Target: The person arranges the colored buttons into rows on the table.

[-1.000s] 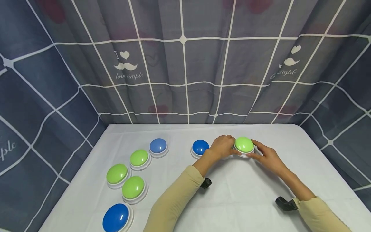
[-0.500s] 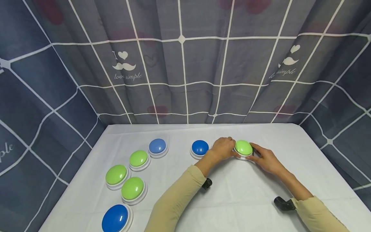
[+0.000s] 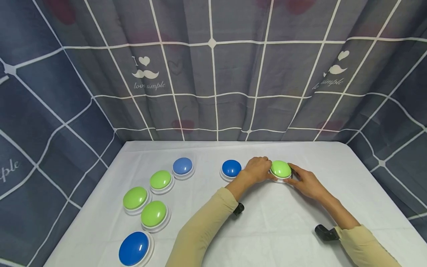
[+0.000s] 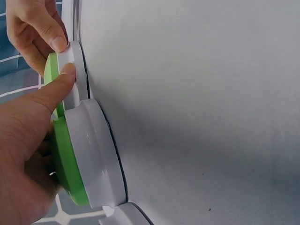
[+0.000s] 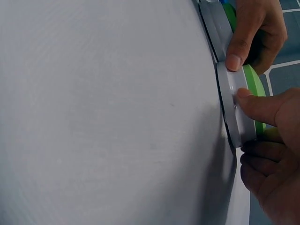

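Observation:
A green push button with a white round base (image 3: 281, 169) stands at the back right of the table, between both hands. My left hand (image 3: 257, 170) holds its left side, with the thumb on the white base. On its right side my right hand (image 3: 307, 182) grips the base with thumb and fingers. In the left wrist view, a second green button (image 4: 93, 154) sits under my left hand (image 4: 23, 145), touching the held button (image 4: 75, 89); the hand hides it in the head view. A blue button (image 3: 231, 168) stands left of my left hand.
On the left of the white-covered table (image 3: 267, 237) stand a lighter blue button (image 3: 182, 166), three green buttons, one of them nearest the front (image 3: 153, 214), and a large blue button (image 3: 133, 248). A grey checked curtain (image 3: 213, 74) encloses the back and sides.
The held green button has shifted slightly toward me, with both hands still on it. The head view has tilted a little. The other buttons have stayed in place.

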`<action>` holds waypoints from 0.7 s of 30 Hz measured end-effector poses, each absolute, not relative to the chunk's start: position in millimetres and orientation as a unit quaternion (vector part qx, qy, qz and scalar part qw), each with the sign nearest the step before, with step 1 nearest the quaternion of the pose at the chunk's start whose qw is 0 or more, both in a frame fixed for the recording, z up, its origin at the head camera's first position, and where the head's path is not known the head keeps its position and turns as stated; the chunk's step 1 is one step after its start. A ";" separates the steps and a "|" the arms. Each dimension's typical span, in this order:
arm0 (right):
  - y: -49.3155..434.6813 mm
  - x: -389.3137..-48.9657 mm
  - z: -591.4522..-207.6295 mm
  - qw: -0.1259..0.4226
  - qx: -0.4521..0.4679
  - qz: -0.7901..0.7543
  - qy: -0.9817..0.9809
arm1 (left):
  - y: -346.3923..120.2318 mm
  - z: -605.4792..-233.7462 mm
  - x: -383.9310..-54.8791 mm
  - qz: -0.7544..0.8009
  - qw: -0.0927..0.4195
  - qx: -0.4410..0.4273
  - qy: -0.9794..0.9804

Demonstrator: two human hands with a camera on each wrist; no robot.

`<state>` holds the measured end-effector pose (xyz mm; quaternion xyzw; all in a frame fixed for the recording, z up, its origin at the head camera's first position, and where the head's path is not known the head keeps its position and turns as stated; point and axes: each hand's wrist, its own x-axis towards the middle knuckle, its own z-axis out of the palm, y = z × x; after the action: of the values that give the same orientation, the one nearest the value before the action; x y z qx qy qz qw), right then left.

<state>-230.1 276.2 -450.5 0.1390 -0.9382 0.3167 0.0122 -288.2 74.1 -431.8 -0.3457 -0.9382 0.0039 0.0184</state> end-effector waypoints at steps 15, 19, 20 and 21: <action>280.7 -236.4 -463.1 0.009 0.137 0.323 -0.937 | 73.0 -435.2 -292.2 -0.006 0.007 -0.340 -0.940; 280.8 -236.7 -460.4 0.017 0.142 0.322 -0.936 | 74.0 -436.3 -294.6 -0.012 0.007 -0.339 -0.941; 280.8 -236.8 -459.7 0.020 0.142 0.322 -0.936 | 74.3 -436.3 -295.1 -0.014 0.007 -0.337 -0.941; 280.9 -236.9 -459.0 0.020 0.143 0.322 -0.936 | 74.5 -436.2 -295.5 -0.015 0.007 -0.337 -0.942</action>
<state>-236.9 280.9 -459.0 0.1426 -0.9358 0.3219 0.0200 -295.5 74.5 -436.2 -0.3366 -0.9415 -0.0152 0.0071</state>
